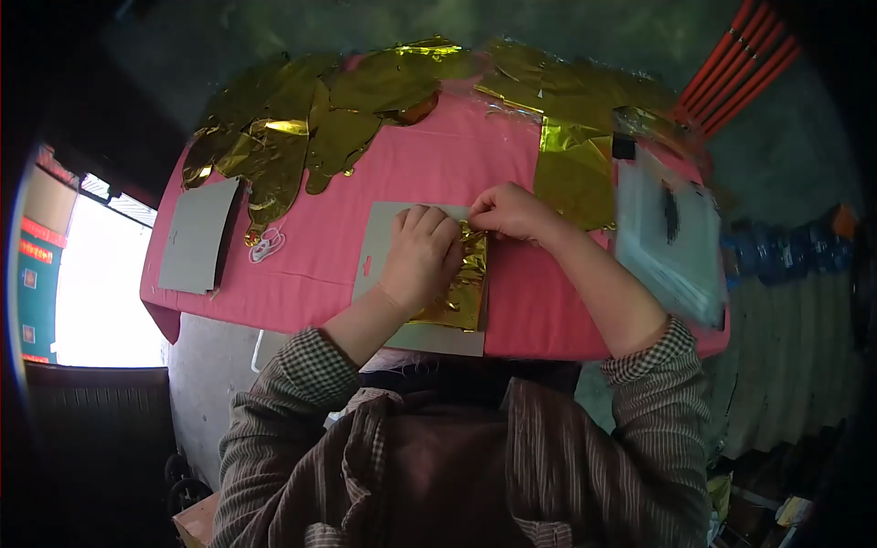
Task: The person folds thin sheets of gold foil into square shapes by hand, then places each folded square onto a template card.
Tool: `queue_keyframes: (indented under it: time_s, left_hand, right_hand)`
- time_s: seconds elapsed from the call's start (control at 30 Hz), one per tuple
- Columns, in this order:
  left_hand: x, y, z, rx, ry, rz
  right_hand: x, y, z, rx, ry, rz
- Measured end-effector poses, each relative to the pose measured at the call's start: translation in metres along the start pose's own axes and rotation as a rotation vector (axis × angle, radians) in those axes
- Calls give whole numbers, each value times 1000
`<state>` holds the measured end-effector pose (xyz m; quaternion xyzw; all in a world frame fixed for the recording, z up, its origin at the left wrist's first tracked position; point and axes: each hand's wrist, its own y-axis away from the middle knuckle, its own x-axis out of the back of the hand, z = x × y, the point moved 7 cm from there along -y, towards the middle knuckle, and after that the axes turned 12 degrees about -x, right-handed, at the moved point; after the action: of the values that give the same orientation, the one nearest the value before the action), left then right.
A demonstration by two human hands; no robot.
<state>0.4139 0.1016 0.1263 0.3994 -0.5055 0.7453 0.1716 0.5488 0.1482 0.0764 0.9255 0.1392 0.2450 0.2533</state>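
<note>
Left of the central grey card (376, 239): spare grey card (196, 236), lying flat on the pink desk (438, 160). Beyond the central card: heap of gold foil balloons (301, 119). On the central card: left hand (420, 256), palm down, fingers loosely bent, gripping nothing, pressing on the folded gold foil (461, 292). At the central card's top right corner: right hand (512, 212), fingertips pinched together on the foil's upper edge. Right of the central card: stack of clear plastic bags (671, 237).

A pink-covered table (411, 173) stands on grey concrete floor (212, 352), with bright daylight from an opening (105, 292) at left.
</note>
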Motion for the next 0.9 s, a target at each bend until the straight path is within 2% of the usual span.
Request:
queue_keyframes:
  time_s: [0.2,0.27,0.4,0.47,0.9]
  left_hand:
    - [-1,1,-1,6,5,9]
    - [-1,2,-2,7,-3,5]
    - [-2,2,-3,6,-1,15]
    - [-1,2,-3,9,0,23]
    - [-2,3,-4,47,37,-19]
  right_hand:
    - [-3,-2,-5,192,30,-21]
    - [-3,10,-16,290,148,10]
    - [-4,10,-12,388,199,-13]
    - [-3,21,-20,577,234,31]
    - [-4,34,-23,634,351,30]
